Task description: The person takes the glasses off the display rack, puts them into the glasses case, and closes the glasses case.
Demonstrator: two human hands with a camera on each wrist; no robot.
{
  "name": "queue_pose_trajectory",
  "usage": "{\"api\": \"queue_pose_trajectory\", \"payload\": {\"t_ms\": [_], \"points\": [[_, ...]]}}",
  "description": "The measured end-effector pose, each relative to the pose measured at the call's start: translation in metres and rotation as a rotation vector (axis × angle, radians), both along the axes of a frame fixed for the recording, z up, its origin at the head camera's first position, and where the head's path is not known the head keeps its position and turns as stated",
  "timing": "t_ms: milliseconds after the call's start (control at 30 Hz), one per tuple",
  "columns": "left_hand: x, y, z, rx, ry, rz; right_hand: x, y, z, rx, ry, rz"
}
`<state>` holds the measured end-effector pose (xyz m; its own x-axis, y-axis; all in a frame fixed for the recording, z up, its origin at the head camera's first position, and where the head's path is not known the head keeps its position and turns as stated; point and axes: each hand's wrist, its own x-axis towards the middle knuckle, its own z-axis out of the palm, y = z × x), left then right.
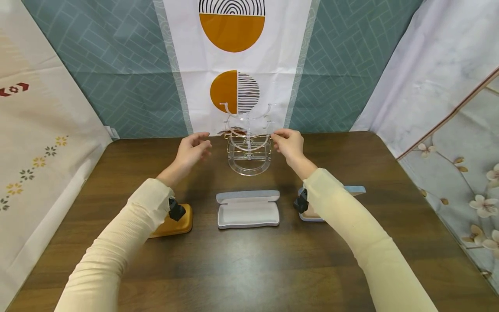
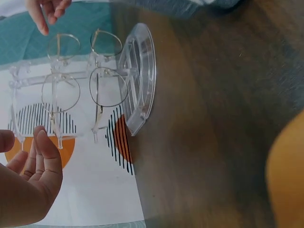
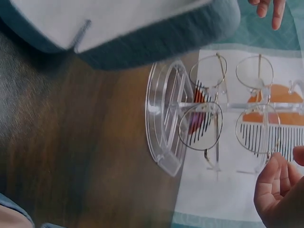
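Note:
A clear acrylic glasses stand [image 1: 249,167] rises at the far middle of the dark wooden table [image 1: 249,268]. Two thin wire-rimmed pairs of glasses hang on it, a lower pair [image 3: 200,126] and an upper pair [image 3: 256,129]. My left hand [image 1: 205,146] hovers just left of the stand with its fingers loosely curved and nothing in it. My right hand [image 1: 277,138] is at the stand's right side, fingertips close to the upper pair's temple. In the wrist views my left hand [image 2: 33,175] and right hand [image 3: 280,187] are relaxed and apart from the frames.
An open grey-white glasses case [image 1: 248,210] lies in front of the stand. My left forearm half hides an orange-brown case [image 1: 180,223]. A blue-grey case [image 1: 352,190] shows behind my right forearm. Patterned cloth screens stand behind and at both sides of the table.

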<state>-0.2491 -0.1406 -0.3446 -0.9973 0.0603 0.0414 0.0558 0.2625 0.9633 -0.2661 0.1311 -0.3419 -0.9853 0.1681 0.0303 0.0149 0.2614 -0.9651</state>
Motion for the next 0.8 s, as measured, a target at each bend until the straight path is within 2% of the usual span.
{"api": "queue_pose_trajectory", "payload": {"t_ms": [233,433,700,800], "points": [[-0.014,0.006,0.004,-0.042,0.004,0.01,-0.01,-0.001,0.0,0.024,-0.003,-0.058],[-0.025,0.014,0.002,-0.036,-0.023,-0.009,-0.018,0.001,-0.004,0.037,-0.02,-0.076],[-0.037,0.024,-0.002,-0.031,-0.055,-0.002,-0.025,0.005,-0.011,0.034,-0.056,-0.089],[-0.041,0.027,-0.003,-0.028,-0.075,0.006,-0.027,0.005,-0.013,0.017,-0.057,-0.065]]}}
